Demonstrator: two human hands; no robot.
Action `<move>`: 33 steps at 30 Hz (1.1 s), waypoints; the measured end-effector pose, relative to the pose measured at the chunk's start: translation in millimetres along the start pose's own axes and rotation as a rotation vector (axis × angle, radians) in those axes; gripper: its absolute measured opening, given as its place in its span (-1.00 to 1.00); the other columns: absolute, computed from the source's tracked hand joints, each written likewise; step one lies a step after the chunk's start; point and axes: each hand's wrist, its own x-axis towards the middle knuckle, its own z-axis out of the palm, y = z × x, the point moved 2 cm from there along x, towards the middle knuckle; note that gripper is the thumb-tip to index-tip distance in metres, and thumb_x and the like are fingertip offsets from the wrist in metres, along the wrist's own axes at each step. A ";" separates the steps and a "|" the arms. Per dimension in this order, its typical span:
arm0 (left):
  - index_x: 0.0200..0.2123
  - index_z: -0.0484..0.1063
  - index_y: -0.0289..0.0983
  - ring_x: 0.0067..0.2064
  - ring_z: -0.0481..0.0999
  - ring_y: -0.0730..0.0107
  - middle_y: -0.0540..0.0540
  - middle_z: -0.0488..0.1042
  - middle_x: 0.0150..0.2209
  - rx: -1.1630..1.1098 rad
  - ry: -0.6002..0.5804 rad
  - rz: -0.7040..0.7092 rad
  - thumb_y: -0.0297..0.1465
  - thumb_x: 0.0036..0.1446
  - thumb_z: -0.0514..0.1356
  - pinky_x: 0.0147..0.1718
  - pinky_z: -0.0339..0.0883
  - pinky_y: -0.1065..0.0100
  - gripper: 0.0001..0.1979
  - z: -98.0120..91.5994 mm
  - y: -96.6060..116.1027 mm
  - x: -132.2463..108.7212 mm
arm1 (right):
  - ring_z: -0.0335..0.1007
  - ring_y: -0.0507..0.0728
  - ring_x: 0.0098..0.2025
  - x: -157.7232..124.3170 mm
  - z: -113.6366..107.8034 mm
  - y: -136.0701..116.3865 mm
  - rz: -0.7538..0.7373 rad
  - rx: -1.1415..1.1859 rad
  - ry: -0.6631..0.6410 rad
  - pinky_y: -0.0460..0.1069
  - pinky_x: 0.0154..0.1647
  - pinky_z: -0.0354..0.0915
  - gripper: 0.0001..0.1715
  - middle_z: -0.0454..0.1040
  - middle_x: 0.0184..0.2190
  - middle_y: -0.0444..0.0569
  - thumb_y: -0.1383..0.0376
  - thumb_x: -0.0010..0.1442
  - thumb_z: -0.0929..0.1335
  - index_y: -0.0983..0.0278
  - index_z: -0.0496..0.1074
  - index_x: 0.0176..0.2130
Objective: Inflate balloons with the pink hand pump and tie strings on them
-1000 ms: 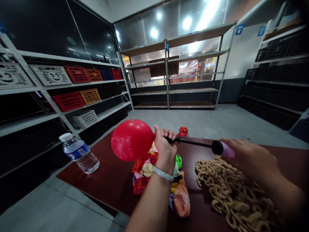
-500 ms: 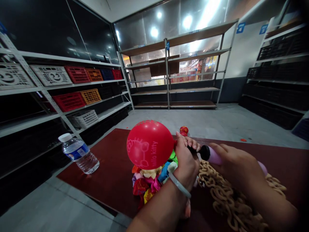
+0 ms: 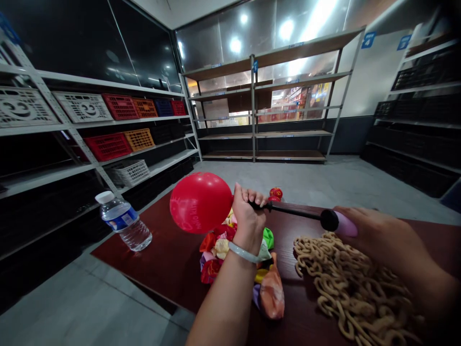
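Note:
At the middle of the view, my left hand [image 3: 248, 211], with a pale bangle on its wrist, is closed around the neck of an inflated red balloon [image 3: 201, 202] and the black nozzle end of a balloon pump. The balloon points left and carries faint "kitty" lettering. My right hand [image 3: 382, 230] grips the purple part of the balloon pump [image 3: 345, 224]. A long black rod [image 3: 297, 211] shows between my two hands. Beneath my left wrist lies a heap of colourful uninflated balloons [image 3: 219, 247], partly hidden by the arm. An orange uninflated balloon [image 3: 272, 293] lies at its near side.
A pile of tan, looped cord-like pieces [image 3: 345, 283] covers the right of the dark red table [image 3: 151, 269]. A water bottle [image 3: 124, 221] stands at the left. A small red round object [image 3: 275, 193] sits at the far edge. Shelves with crates [image 3: 118, 146] line the room.
My right hand has moved right, drawing the pump apart so a long black rod shows. My left hand and the red balloon have shifted left, exposing more of the balloon heap.

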 end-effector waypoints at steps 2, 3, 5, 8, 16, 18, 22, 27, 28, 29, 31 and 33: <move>-0.62 -0.03 -0.24 -0.69 0.07 0.56 0.12 -0.01 -0.69 -0.010 -0.033 0.012 -0.14 0.23 0.17 -0.63 -0.06 0.40 -0.47 3.0 3.4 -0.8 | 0.52 0.25 -0.33 -0.7 -4.1 2.5 0.014 -0.019 -0.025 0.08 -0.41 0.32 -0.54 0.57 -0.17 0.01 0.06 0.15 0.32 0.14 0.44 0.01; -0.62 -0.03 -0.24 -0.69 0.06 0.56 0.12 -0.01 -0.68 -0.018 -0.047 0.015 -0.13 0.22 0.17 -0.63 -0.06 0.41 -0.47 4.1 2.2 -1.7 | 0.51 0.27 -0.32 -0.7 -5.7 1.8 0.029 -0.037 -0.035 0.09 -0.41 0.30 -0.52 0.57 -0.17 0.03 0.05 0.14 0.32 0.16 0.44 0.01; -0.61 -0.03 -0.24 -0.68 0.05 0.57 0.12 -0.01 -0.67 -0.032 -0.055 0.010 -0.12 0.21 0.18 -0.63 -0.06 0.42 -0.46 4.8 -5.8 -4.6 | 0.50 0.30 -0.33 -0.1 -8.3 -3.4 0.050 -0.084 -0.035 0.10 -0.42 0.27 -0.50 0.57 -0.21 0.05 0.05 0.12 0.33 0.18 0.43 0.01; -0.61 0.00 -0.24 -0.67 0.06 0.57 0.11 0.01 -0.66 -0.031 -0.042 -0.027 -0.10 0.22 0.17 -0.62 -0.06 0.42 -0.47 3.6 -28.1 -12.5 | 0.49 0.28 -0.31 2.0 -7.9 -17.7 0.034 -0.080 -0.048 0.09 -0.39 0.24 -0.48 0.57 -0.19 0.04 0.09 0.11 0.34 0.18 0.41 0.05; -0.60 0.06 -0.26 -0.62 0.14 0.55 0.09 0.07 -0.63 0.006 -0.129 -0.180 -0.06 0.19 0.18 -0.57 0.04 0.41 -0.47 1.2 -79.0 -41.6 | 0.51 0.21 -0.32 5.1 4.5 -51.6 0.065 -0.035 -0.004 0.01 -0.45 0.17 -0.45 0.58 -0.24 0.04 -0.04 0.11 0.34 0.23 0.42 -0.02; -0.60 0.07 -0.26 -0.62 0.13 0.55 0.09 0.08 -0.63 0.033 -0.105 -0.162 -0.08 0.21 0.17 -0.57 0.05 0.40 -0.49 0.4 -79.1 -41.2 | 0.53 0.21 -0.30 6.0 6.9 -53.2 0.064 0.010 -0.027 0.01 -0.44 0.18 -0.45 0.59 -0.22 0.01 -0.04 0.14 0.32 0.19 0.41 0.01; -0.61 0.03 -0.25 -0.64 0.12 0.55 0.09 0.06 -0.64 0.055 -0.052 -0.150 -0.07 0.21 0.16 -0.59 0.02 0.41 -0.47 -1.2 -64.9 -27.8 | 0.52 0.23 -0.29 8.2 9.8 -42.1 0.077 0.040 -0.095 0.05 -0.34 0.26 -0.57 0.60 -0.26 -0.04 0.00 0.14 0.32 0.15 0.44 -0.07; -0.60 0.01 -0.24 -0.66 0.10 0.55 0.10 0.04 -0.66 0.040 -0.001 -0.080 -0.13 0.27 0.12 -0.61 -0.02 0.40 -0.50 -1.9 -24.3 -2.3 | 0.51 0.25 -0.17 7.4 9.4 -16.8 0.016 0.038 -0.067 0.18 0.00 0.25 -0.62 0.59 -0.22 -0.02 0.03 0.08 0.36 0.18 0.45 -0.17; -0.60 0.00 -0.24 -0.67 0.10 0.55 0.10 0.03 -0.67 0.026 -0.004 -0.064 -0.15 0.28 0.10 -0.61 -0.03 0.40 -0.50 -0.6 -17.2 0.1 | 0.51 0.25 -0.19 6.4 8.6 -11.5 0.050 0.020 -0.079 0.16 -0.07 0.28 -0.62 0.58 -0.23 -0.03 0.03 0.08 0.36 0.17 0.45 -0.16; -0.60 0.00 -0.24 -0.67 0.10 0.55 0.10 0.03 -0.67 0.011 -0.015 -0.047 -0.16 0.30 0.08 -0.61 -0.03 0.40 -0.50 1.3 -11.5 0.6 | 0.51 0.24 -0.23 5.2 7.2 -6.5 0.091 0.004 -0.095 0.12 -0.18 0.30 -0.61 0.58 -0.24 -0.05 0.02 0.08 0.35 0.15 0.45 -0.14; -0.60 0.00 -0.24 -0.67 0.11 0.55 0.10 0.03 -0.67 -0.009 -0.054 -0.032 -0.18 0.31 0.07 -0.61 -0.02 0.40 -0.51 7.2 -5.8 -3.7 | 0.51 0.23 -0.25 2.3 2.0 1.6 0.141 -0.010 -0.104 0.08 -0.31 0.29 -0.60 0.57 -0.23 -0.10 0.02 0.09 0.35 0.10 0.44 -0.10; -0.61 0.01 -0.24 -0.66 0.13 0.53 0.10 0.04 -0.67 -0.026 -0.120 -0.032 -0.19 0.30 0.08 -0.60 0.01 0.39 -0.51 15.0 -5.1 -12.9 | 0.51 0.21 -0.27 -0.5 -5.0 8.8 0.182 -0.013 -0.105 0.05 -0.43 0.23 -0.60 0.56 -0.20 -0.17 0.01 0.10 0.34 0.02 0.42 -0.06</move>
